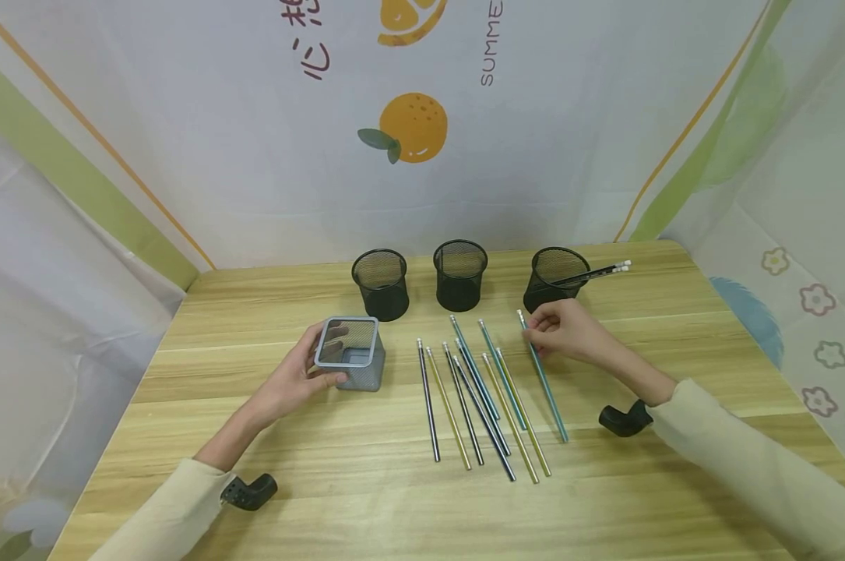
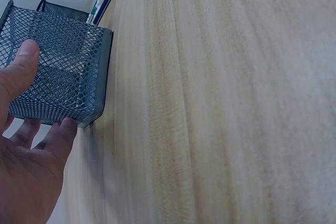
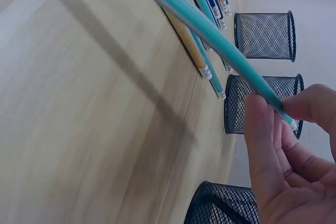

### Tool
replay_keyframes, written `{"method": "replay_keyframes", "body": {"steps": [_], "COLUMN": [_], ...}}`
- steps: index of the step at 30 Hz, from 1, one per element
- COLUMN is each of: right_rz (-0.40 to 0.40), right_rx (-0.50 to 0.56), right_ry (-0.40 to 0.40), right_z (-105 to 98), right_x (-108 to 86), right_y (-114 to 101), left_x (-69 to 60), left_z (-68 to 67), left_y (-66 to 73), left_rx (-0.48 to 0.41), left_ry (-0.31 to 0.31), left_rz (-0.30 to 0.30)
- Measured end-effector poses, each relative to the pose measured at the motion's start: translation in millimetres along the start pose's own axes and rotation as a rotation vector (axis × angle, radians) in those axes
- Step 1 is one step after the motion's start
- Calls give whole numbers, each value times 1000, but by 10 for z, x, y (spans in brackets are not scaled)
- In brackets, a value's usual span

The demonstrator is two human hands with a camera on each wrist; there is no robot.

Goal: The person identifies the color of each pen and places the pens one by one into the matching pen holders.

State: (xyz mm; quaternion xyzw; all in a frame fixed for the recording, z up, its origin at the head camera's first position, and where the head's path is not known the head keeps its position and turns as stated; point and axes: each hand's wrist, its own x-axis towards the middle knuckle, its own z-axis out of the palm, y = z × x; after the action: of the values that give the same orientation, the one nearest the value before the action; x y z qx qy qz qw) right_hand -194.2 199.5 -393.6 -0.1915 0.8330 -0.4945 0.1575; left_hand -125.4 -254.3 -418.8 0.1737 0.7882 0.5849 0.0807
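My left hand [image 1: 292, 382] holds a square grey mesh pen holder [image 1: 369, 372] at the left of the table. In the left wrist view the thumb lies against one mesh side of the pen holder [image 2: 68, 72], with fingertips along another. My right hand [image 1: 565, 331] pinches a teal pencil [image 1: 550, 393] near its white eraser end, between thumb and fingers. The right wrist view shows that teal pencil [image 3: 210, 30] slanting above the table, its shadow apart from it. Between the hands lie several loose pencils [image 1: 464, 397], striped dark, gold and teal, erasers pointing away from me.
Three round black mesh cups stand along the back: a left cup [image 1: 385, 300], a middle cup [image 1: 459, 292] and a right cup [image 1: 537, 294]. Dark pencils [image 1: 590, 274] lean out of the right one. Behind the wooden table [image 1: 338, 483] hangs a printed curtain [image 1: 254, 156].
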Motion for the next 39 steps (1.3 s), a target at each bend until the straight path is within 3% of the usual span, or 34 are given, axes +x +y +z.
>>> {"method": "replay_keyframes", "body": {"steps": [22,39], "right_rz": [-64,-184], "right_rx": [38,34], "right_ry": [92,213], "right_z": [-151,-261], "right_x": [-53,-47], "right_y": [-88,-293], "left_x": [-8,-3], "left_z": [6,3], "left_y": [-1,-30], "left_rx": [-13,-2], "left_ry": [-5,-1], "left_rz": [13,18]}}
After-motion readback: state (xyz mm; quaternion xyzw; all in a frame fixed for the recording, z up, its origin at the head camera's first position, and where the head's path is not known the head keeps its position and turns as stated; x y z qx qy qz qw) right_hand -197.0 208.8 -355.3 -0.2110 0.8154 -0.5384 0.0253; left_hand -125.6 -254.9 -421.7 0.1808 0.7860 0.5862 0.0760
